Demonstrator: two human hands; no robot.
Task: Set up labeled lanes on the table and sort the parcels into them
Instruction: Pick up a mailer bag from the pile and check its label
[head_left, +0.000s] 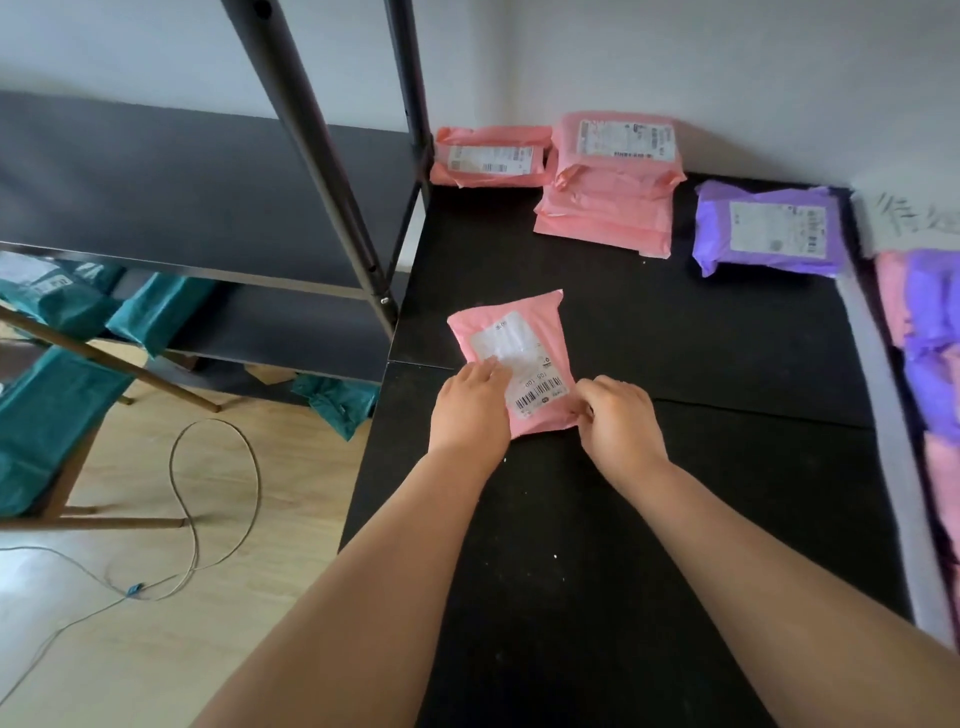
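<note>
A pink parcel (511, 351) with a white barcode label lies on the black table (675, 467), near its left edge. My left hand (470, 408) holds the parcel's near left side, fingers over the label. My right hand (618, 421) pinches its near right corner. At the back stand a single pink parcel (491, 156), a stack of pink parcels (610, 182) and a purple parcel (769, 228), side by side along the wall.
A bin (883, 415) at the right edge holds several pink and purple parcels (930, 332), with a handwritten paper label (909, 218) above it. A black metal shelf (208, 197) stands left, teal parcels (57, 405) below. A cable (208, 493) lies on the wooden floor.
</note>
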